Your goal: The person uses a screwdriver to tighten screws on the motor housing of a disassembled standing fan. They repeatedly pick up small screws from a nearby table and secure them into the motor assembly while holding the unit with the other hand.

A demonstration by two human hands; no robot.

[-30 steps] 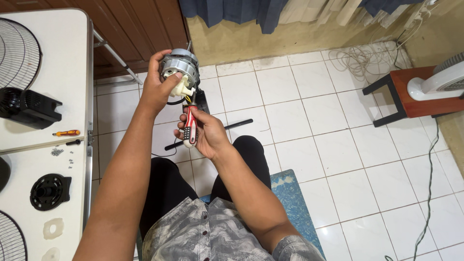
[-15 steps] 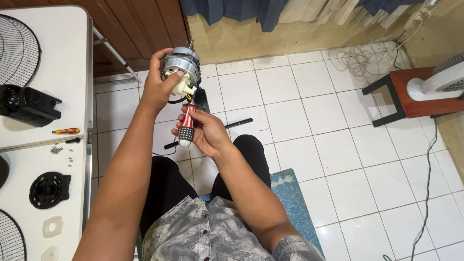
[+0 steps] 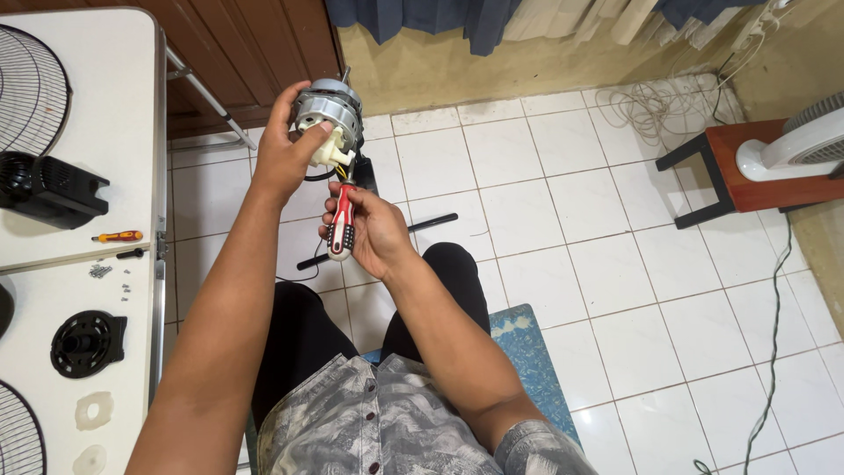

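1. Lowest in the frame, the right hand (image 3: pixel 369 230) is clenched round the red, black and white handle of a screwdriver (image 3: pixel 339 224); it sits just below centre, over the person's dark-trousered lap
2. The screwdriver's long axis runs nearly straight up the frame, handle low, shaft pointing up toward the motor; its tip reaches the pale plastic part, though whether it sits in a screw head is too small to tell
3. Directly above, in the upper middle of the frame, the left hand (image 3: pixel 286 154) is grasping a round silver metal fan motor (image 3: pixel 327 110) with a cream plastic block (image 3: pixel 327 149) on its underside; the thumb presses on that block, the fingers wrap the far side
4. So the motor lies just above and slightly left of the right hand, the two hands close together, the left farther from the body
5. At the left edge, a white table (image 3: pixel 97 70) carries a black plastic housing (image 3: pixel 48 189), a small orange-handled screwdriver (image 3: pixel 117 236), loose screws (image 3: pixel 101 271) and a wire fan guard (image 3: pixel 31 88)
6. Farthest, at the upper right, a white fan (image 3: pixel 796 145) rests on a red-brown stool (image 3: pixel 747 176) on the white tiled floor (image 3: pixel 571 220)
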